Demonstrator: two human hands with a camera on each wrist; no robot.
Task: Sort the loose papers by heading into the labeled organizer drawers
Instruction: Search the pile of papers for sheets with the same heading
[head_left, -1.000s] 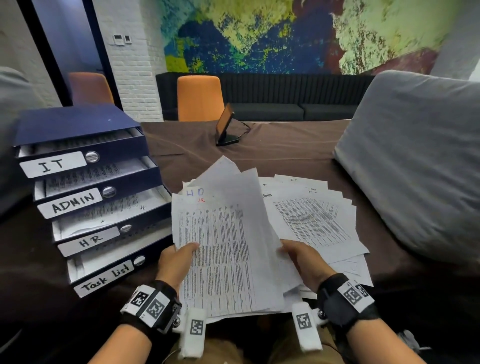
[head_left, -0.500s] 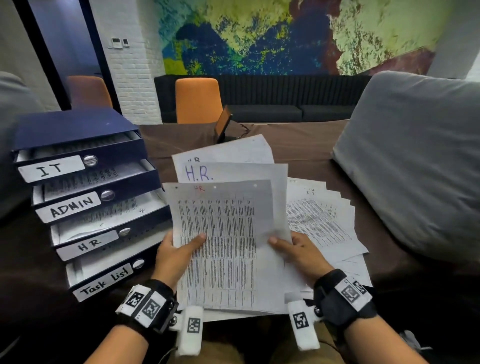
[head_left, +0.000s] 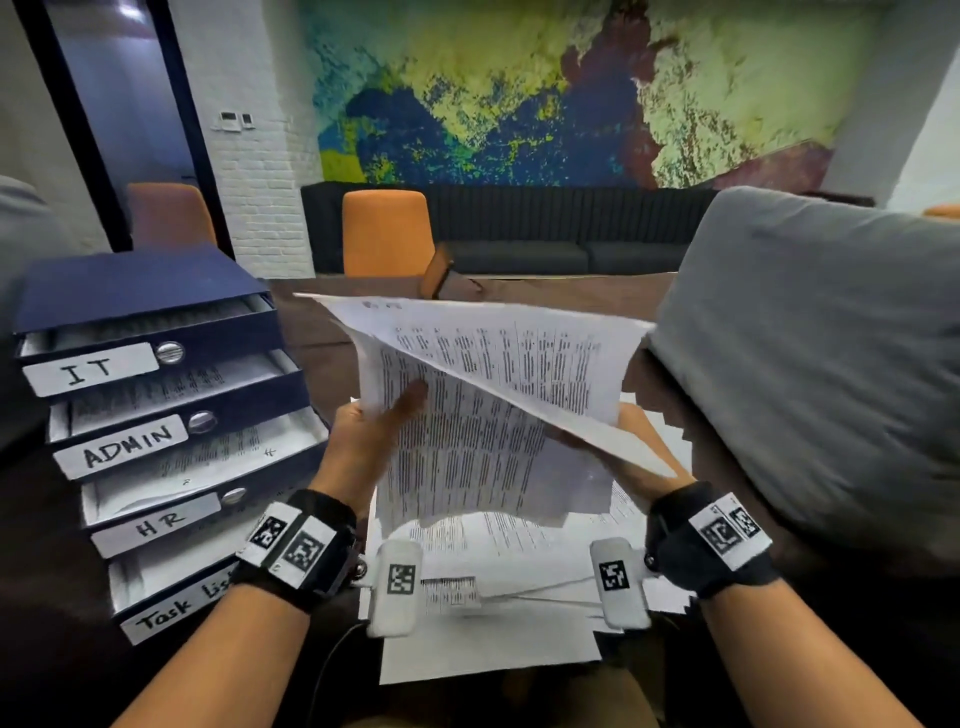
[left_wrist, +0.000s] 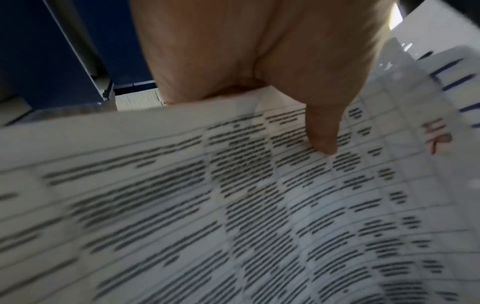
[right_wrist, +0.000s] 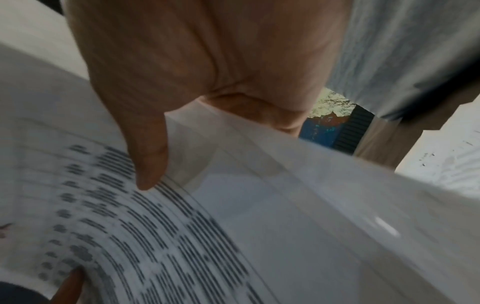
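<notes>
organizer (head_left: 156, 415) stood left of held sheets (head_left: 493, 415) | drawers top to bottom: IT, ADMIN, HR, Task list | loose papers (head_left: 493, 649) lay right of organizer, under held sheets | cushion (head_left: 805, 364) stood far right of organizer | chair (head_left: 387, 234) behind

This is an office meeting room or lounge. A navy organizer (head_left: 150, 291) of four stacked drawers stands at the left edge of a brown-covered table (head_left: 571, 296), its labels reading IT, ADMIN, HR and Task List. Printed sheets (head_left: 493, 415) of tabular text lie at the near edge. Behind stand orange chairs (head_left: 387, 234), a long dark bench sofa (head_left: 519, 249), a white brick wall (head_left: 260, 171) with small control panels, and a large colourful mural (head_left: 519, 88).
</notes>
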